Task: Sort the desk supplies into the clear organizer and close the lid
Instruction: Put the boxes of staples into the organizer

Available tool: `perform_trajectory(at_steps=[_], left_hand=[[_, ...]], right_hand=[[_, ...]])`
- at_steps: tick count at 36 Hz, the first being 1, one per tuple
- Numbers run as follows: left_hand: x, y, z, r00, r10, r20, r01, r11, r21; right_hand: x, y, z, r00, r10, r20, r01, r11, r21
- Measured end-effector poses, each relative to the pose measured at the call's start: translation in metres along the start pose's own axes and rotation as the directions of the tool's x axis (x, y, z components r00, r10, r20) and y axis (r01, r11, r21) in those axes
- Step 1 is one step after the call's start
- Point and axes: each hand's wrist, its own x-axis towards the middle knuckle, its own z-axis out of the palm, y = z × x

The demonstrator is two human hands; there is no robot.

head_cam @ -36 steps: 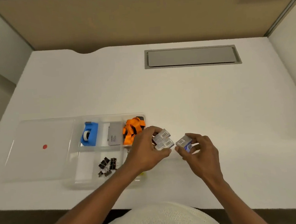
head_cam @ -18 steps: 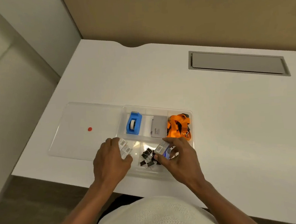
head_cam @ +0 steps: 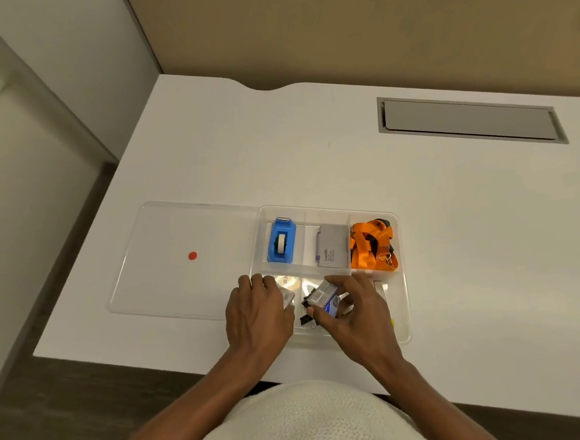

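Observation:
The clear organizer lies on the white desk, its lid open flat to the left with a red dot on it. The back compartments hold a blue tape dispenser, a grey box and an orange lanyard. My left hand grips small grey staple boxes over the front left compartment. My right hand holds another small staple box above the black binder clips in the front middle compartment. The front right compartment is mostly hidden by my right hand.
A grey cable hatch is set into the desk at the back right. A beige partition runs behind the desk, and a wall stands at the left. The desk's front edge is just below the organizer.
Both hands carried the staple boxes left from the bare desk to the organizer's front compartments. The view swung left, and the hands have sunk a little lower into the tray.

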Motion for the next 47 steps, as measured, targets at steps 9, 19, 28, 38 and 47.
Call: perform_trajectory(at_steps=[9, 19, 28, 38, 47], left_hand=[[0.009, 0.016, -0.001, 0.982, -0.035, 0.186, 0.020, 0.997, 0.078], [0.003, -0.030, -0.010, 0.999, -0.043, -0.009, 0.040, 0.981, -0.192], [0.015, -0.027, -0.003, 0.988, -0.056, -0.145, 0.023, 0.975, -0.221], [0.014, -0.001, 0.012, 0.989, 0.110, 0.098, -0.102, 0.991, -0.085], [0.017, 0.011, 0.012, 0.965, 0.067, 0.252, -0.083, 0.995, 0.053]], right_hand=[[-0.003, 0.002, -0.004, 1.000, 0.014, -0.009, -0.014, 1.000, -0.026], [-0.005, 0.000, -0.006, 0.999, 0.049, -0.010, -0.049, 0.999, -0.019], [0.001, -0.005, 0.002, 0.999, 0.035, 0.013, -0.035, 0.999, -0.029], [-0.002, -0.004, 0.005, 1.000, 0.025, 0.001, -0.025, 0.999, -0.034], [-0.008, 0.001, 0.003, 0.999, 0.049, 0.019, -0.049, 0.998, -0.038]])
